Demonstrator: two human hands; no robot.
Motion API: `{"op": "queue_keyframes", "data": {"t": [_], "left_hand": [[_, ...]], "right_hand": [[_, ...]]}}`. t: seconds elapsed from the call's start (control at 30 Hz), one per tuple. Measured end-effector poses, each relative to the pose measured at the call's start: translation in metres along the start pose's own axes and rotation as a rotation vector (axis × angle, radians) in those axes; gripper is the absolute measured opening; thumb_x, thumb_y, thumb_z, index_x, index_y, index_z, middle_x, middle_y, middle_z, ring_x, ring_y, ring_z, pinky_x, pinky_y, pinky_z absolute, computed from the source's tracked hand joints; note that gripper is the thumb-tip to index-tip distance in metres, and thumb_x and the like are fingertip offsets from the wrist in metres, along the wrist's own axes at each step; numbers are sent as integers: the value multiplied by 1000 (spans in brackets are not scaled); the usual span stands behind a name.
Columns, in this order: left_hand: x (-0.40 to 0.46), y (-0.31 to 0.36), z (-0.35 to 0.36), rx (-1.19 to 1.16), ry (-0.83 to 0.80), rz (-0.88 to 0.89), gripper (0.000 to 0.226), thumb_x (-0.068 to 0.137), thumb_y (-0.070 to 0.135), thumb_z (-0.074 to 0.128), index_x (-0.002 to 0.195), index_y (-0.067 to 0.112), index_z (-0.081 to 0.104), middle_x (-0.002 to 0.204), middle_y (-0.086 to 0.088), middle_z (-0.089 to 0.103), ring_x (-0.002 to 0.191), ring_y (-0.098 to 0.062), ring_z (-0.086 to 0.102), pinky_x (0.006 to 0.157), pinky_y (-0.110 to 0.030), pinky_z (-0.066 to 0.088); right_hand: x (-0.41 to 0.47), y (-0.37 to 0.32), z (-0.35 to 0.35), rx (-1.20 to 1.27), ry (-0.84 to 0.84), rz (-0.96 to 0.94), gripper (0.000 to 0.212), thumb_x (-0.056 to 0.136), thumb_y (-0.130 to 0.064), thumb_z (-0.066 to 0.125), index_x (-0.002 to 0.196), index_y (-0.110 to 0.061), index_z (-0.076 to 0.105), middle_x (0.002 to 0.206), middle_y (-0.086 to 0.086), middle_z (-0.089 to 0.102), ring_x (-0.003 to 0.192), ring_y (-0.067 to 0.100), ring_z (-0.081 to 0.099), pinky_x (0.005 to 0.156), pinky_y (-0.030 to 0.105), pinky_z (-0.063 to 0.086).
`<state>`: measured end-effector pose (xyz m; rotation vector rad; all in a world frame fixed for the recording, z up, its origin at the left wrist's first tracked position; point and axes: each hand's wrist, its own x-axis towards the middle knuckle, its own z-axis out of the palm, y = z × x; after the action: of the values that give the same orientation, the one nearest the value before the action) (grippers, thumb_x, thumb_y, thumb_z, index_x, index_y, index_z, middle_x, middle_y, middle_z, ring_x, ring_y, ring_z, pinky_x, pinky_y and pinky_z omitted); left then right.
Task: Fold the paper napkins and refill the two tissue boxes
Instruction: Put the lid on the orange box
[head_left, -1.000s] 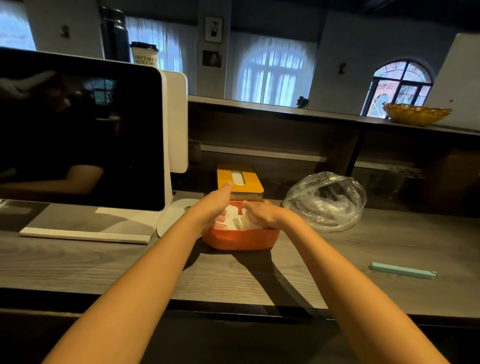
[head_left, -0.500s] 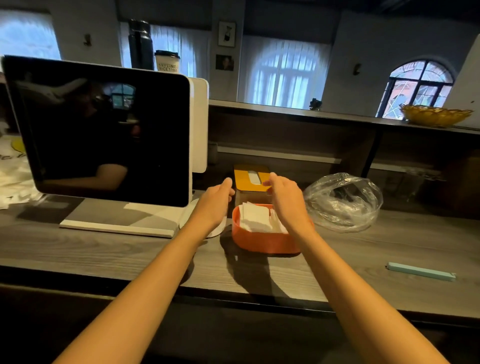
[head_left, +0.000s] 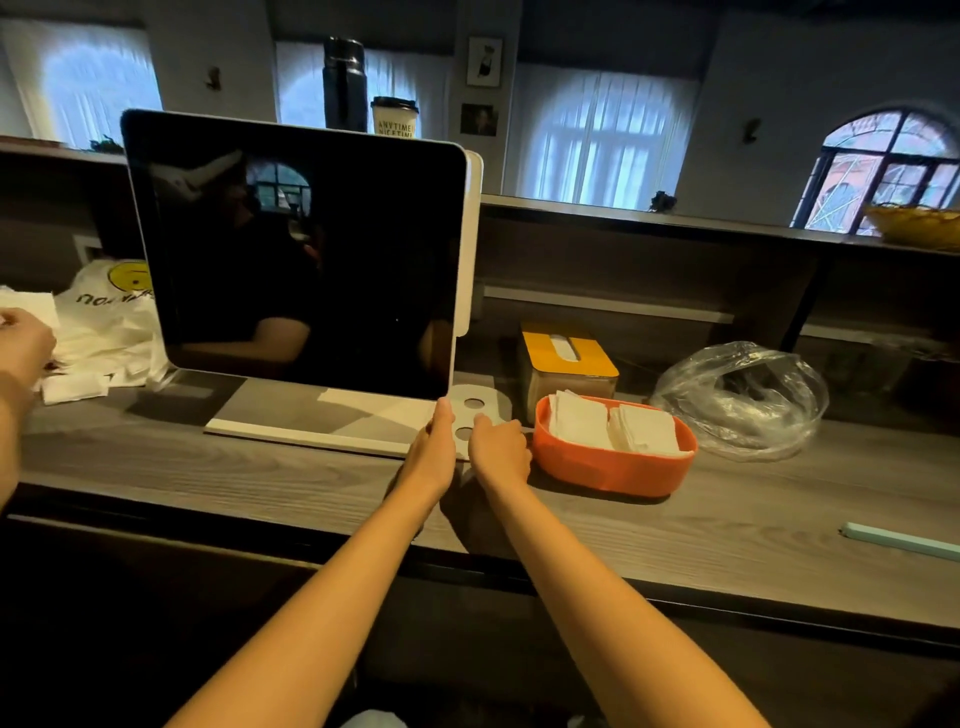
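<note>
An open orange tissue box stands on the wooden counter with two stacks of folded white napkins inside. Left of it, a flat white lid with two round holes lies by the monitor's base. My left hand grips the lid's left edge, thumb along the rim. My right hand curls its fingers over the lid's near right edge. A second tissue box with a yellow slotted lid stands behind the orange one.
A large dark monitor on a white base fills the left centre. Another person's hand is at far left by loose napkins and a white plastic bag. A crumpled clear bag and a pale green bar lie right.
Both my hands left the orange box and moved left onto the white lid. The view has swung left, bringing the napkin pile and another person's hand into sight.
</note>
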<state>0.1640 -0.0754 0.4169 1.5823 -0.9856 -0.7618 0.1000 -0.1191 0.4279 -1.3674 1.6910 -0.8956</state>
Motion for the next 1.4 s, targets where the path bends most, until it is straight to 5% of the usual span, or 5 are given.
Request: {"op": "queue_keyframes", "data": {"t": [0.33, 0.63, 0.9, 1.17, 1.4], "left_hand": [[6, 14, -2, -71, 47, -163, 70, 104, 60, 16, 146, 14, 48, 152, -14, 45, 138, -34, 42, 113, -47, 32], [-10, -5, -13, -92, 38, -10, 68, 85, 71, 37, 124, 18, 58, 109, -7, 67, 98, -24, 63, 91, -49, 55], [-23, 34, 11, -375, -33, 21, 41, 99, 38, 59, 136, 22, 49, 121, -3, 65, 104, -16, 63, 58, -20, 55], [-23, 86, 45, -376, -126, 63, 32, 97, 18, 63, 126, 30, 58, 121, -1, 65, 106, -20, 64, 78, -37, 61], [-6, 105, 84, -230, -111, 72, 27, 102, 17, 46, 125, 18, 60, 112, -5, 64, 102, -27, 66, 86, -45, 57]], "right_hand": [[21, -13, -3, -124, 96, 121, 53, 98, -39, 54, 140, -8, 47, 143, 14, 45, 127, 32, 48, 99, 38, 44], [-31, 11, -37, 350, 56, -135, 35, 95, -2, 58, 128, -12, 61, 120, 6, 67, 107, 23, 65, 81, 37, 61], [-55, 4, -136, 601, 229, -294, 19, 94, -18, 65, 113, -18, 65, 101, -6, 65, 94, 9, 61, 65, 21, 50], [-13, 10, -221, 640, 186, -167, 7, 89, -16, 73, 88, -23, 71, 97, 0, 71, 97, 18, 66, 72, 26, 50], [32, 26, -240, 650, 103, -118, 32, 92, -2, 66, 123, -7, 67, 115, 8, 68, 106, 20, 66, 89, 27, 55]]}}
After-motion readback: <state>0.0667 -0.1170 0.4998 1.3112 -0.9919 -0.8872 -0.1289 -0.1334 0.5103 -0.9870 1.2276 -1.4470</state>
